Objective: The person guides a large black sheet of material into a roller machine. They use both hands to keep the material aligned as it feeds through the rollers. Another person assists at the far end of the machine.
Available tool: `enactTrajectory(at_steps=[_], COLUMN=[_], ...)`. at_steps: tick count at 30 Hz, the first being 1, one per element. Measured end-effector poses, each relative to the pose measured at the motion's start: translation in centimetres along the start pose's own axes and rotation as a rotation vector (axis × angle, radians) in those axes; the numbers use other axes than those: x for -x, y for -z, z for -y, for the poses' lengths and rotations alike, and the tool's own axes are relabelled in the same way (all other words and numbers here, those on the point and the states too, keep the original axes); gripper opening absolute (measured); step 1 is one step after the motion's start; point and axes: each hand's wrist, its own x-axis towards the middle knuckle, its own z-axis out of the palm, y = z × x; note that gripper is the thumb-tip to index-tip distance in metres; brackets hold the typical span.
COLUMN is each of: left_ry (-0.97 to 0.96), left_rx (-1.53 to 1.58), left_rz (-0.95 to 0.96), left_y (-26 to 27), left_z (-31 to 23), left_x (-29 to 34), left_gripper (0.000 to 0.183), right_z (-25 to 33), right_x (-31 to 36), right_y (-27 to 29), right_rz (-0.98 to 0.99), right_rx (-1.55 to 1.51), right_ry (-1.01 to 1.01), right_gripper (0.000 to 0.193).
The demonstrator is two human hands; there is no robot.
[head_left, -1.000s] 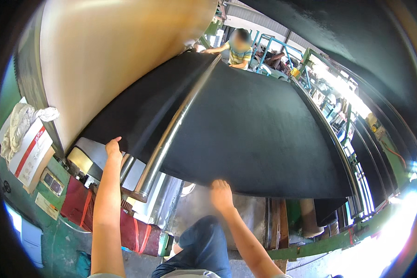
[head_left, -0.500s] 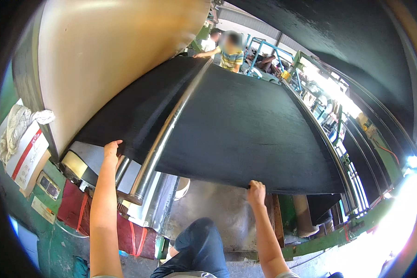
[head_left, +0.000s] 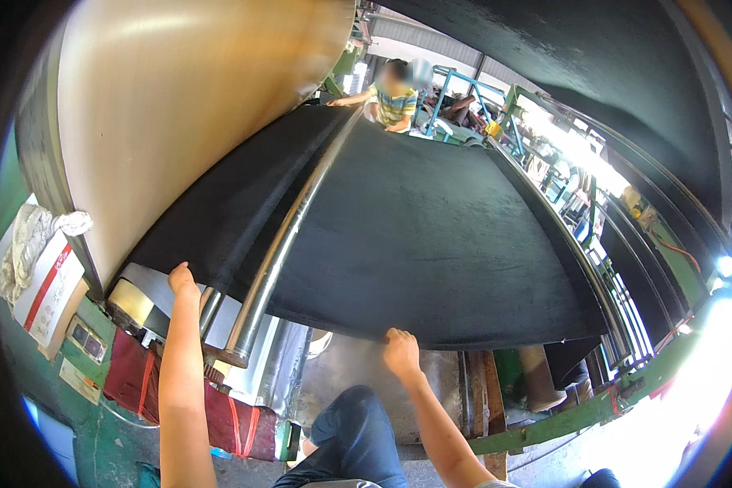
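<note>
A wide black sheet, looking like rubber or cloth (head_left: 431, 244), stretches away from me over a shiny metal roller (head_left: 289, 224). On its left, it runs up against a large, smooth tan drum (head_left: 195, 122). My left hand (head_left: 184, 279) is closed on the sheet's near edge between the drum and the roller. Right of the roller, my right hand (head_left: 401, 354) pinches the same near edge, which sags slightly; its fingertips are partly hidden. At the far end a co-worker in a striped shirt (head_left: 396, 106) reaches one hand toward the sheet beside the drum.
A second metal roller (head_left: 557, 220) bounds the sheet on the right, beside a green machine frame (head_left: 577, 415). At left stand a white box with a red stripe (head_left: 53, 276) and a pale rag (head_left: 32, 244). Dark red wrapping with red ties (head_left: 228, 419) lies below the roller's end.
My right hand has moved left and slightly nearer along the sheet's edge. My left hand has shifted a little left and nearer. The far co-worker now bends lower over the sheet.
</note>
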Motion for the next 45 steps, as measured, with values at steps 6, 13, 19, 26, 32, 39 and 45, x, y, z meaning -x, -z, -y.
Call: enactTrajectory(at_steps=[6,13,19,26,32,39,45], left_ry=[0.113,0.081,0.099,0.122,0.039,0.077,0.034], left_rx=[-0.009,-0.08,-0.187,-0.085,-0.085,-0.16,-0.14], left_rz=[0.15,0.093,0.178,0.245,-0.031,0.141,0.101], left_y=[-1.7,-0.3,-1.5,-1.5,-0.7,-1.0,-0.6], left_z=[-0.4,-0.8,-1.4,-1.2,-1.0,-0.3,0.0], left_x=[3.8,3.0,5.9,6.0,2.7,2.8,1.3], left_gripper=[0.011,0.019,0.018,0.014,0.012,0.023,0.024], right_z=[2.2,2.7,-8.0,-6.4,-1.9,1.4,4.2], right_x=[-1.0,-2.9,-2.9,-1.6,-0.3,-0.5,-1.3], right_y=[-1.1,3.4,7.9,5.6,3.3,1.3,-0.1], right_rz=[0.028,-0.014,-0.142,0.081,0.095,0.115,0.136], right_rx=[-0.017,0.049,0.352,0.208,0.113,0.01,-0.017], right_ry=[0.05,0.202,-0.224,-0.224,-0.177,-0.11,-0.048], right_gripper=[0.009,0.014,0.02,0.023,0.019,0.016,0.01])
